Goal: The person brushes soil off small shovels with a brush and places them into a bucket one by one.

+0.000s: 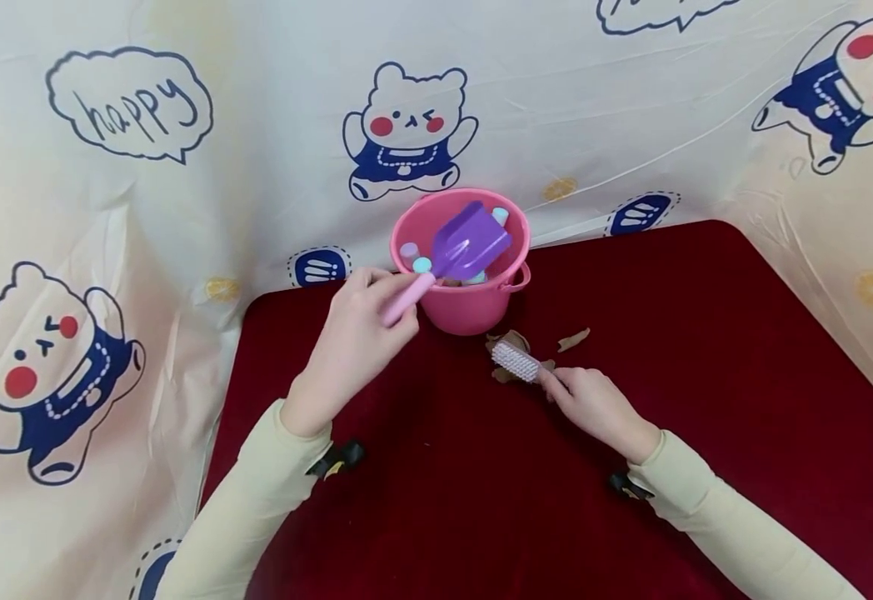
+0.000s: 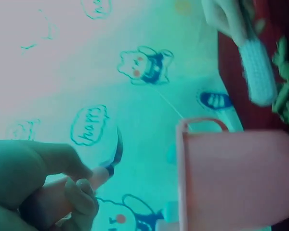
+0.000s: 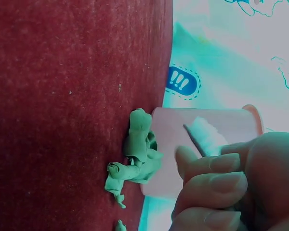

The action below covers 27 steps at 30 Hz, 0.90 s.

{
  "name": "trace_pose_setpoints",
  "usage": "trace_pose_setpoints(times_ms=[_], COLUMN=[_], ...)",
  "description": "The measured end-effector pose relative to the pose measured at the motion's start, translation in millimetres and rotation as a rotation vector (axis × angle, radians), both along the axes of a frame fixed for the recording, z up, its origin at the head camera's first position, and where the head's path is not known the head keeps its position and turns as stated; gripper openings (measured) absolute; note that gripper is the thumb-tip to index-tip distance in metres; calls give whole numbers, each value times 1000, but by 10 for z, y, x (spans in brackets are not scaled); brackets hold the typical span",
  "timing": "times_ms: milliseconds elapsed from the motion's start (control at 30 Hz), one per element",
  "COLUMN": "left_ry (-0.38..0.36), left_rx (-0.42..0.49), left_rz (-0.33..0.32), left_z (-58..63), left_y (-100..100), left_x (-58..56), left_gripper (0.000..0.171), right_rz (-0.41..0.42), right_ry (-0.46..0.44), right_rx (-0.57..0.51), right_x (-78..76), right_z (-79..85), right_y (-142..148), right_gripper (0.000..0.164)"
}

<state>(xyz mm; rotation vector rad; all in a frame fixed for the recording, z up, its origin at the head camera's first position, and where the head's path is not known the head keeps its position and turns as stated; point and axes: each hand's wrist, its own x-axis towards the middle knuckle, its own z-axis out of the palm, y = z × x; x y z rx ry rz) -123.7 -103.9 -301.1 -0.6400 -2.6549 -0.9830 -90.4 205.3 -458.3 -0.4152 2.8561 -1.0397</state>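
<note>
My left hand holds a toy shovel by its pink handle. The shovel's purple scoop overlaps the mouth of a pink bucket in the head view. Inside the bucket are several small pale cylinders, some white and some teal. My right hand grips a brush by its handle, and its pale bristles face up toward the head camera. Crumpled brown scraps lie around and partly behind the brush head, in front of the bucket. In the right wrist view these curled scraps sit beside the bucket wall.
A dark red cloth covers the table. One separate brown scrap lies right of the others. Behind the table hangs a pale curtain printed with bears, and the bucket stands close to it at the back edge.
</note>
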Motion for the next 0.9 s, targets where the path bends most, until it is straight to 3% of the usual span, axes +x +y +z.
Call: trace_pose_setpoints(times_ms=[100, 267, 467, 667, 900], left_ry=[23, 67, 122, 66, 42], left_rx=[24, 43, -60, -102, -153], left_rz=[36, 86, 162, 136, 141], left_z=[-12, -104, -231, -355, -440], left_y=[70, 192, 304, 400, 448], left_x=[-148, -386, -613, -735, -799], left_gripper=[36, 29, 23, 19, 14], right_rz=[-20, -45, -46, -46, -51], right_ry=[-47, -62, -59, -61, -62], right_rx=[12, 37, 41, 52, 52], right_x=[23, 62, 101, 129, 140], right_z=[21, 16, 5, -11, -11], right_y=[2, 8, 7, 6, 44], right_gripper=[47, 45, 42, 42, 42])
